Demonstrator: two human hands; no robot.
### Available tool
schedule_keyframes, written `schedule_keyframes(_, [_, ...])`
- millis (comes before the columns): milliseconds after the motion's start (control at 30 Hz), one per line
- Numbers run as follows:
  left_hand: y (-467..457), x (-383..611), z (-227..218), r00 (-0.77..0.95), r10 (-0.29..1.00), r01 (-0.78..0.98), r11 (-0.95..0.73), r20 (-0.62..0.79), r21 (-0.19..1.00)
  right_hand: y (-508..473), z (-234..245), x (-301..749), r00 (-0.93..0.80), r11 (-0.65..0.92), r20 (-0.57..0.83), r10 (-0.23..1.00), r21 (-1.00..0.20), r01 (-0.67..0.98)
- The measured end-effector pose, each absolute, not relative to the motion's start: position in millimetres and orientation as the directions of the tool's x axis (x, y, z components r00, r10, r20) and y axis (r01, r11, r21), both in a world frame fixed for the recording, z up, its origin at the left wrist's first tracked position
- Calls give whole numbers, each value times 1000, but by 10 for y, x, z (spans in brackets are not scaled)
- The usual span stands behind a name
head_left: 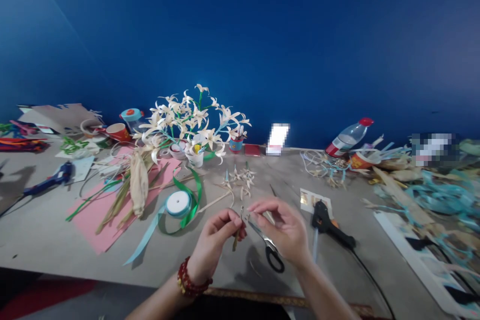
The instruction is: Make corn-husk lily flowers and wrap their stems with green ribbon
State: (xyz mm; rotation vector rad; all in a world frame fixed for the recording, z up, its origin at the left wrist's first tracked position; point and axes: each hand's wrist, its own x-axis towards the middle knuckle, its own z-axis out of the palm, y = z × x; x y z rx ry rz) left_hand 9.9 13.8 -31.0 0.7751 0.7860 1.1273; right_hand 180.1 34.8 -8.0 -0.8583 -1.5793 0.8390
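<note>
My left hand (215, 235) is closed in a pinch around a thin, greenish-brown dried stem (235, 244), whose lower end pokes out below the fingers. Close beside it, my right hand (285, 232) has its thumb and fingertips brought together at a small pale piece (246, 214) near the stem's top. What exactly the right fingertips grip is too small to make out. Scissors with black handles (275, 258) lie on the table under my right hand. Just beyond the hands rest several small pale flowers (242, 178).
White handmade flowers (191, 117) stand in cups at the back. To the left are a ribbon spool (178, 203), pink paper (92, 227) and dried husks (138, 185). On the right lie a black glue gun (330, 225), a tilted bottle (348, 137) and tangled blue strips (438, 195).
</note>
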Motion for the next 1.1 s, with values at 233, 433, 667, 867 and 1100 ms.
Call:
schedule_keyframes(233, [95, 108, -273, 248, 958, -483, 249, -142, 839, 316, -81, 1707, -58, 548, 545, 836, -828, 120])
schedule_keyframes(433, [89, 120, -267, 259, 956, -500, 252, -135, 829, 335, -101, 1695, -71, 544, 539, 839, -828, 136])
schedule_keyframes(667, [81, 124, -271, 274, 952, -503, 260, -134, 824, 333, -91, 1698, -101, 592, 584, 805, -785, 184])
schedule_keyframes(867, [81, 123, -261, 275, 950, -496, 271, -147, 825, 339, -88, 1705, -124, 636, 627, 769, -730, 251])
schedule_keyframes(1100, [88, 122, -257, 273, 949, -491, 280, -160, 825, 353, -59, 1676, -143, 721, 729, 669, -590, 364])
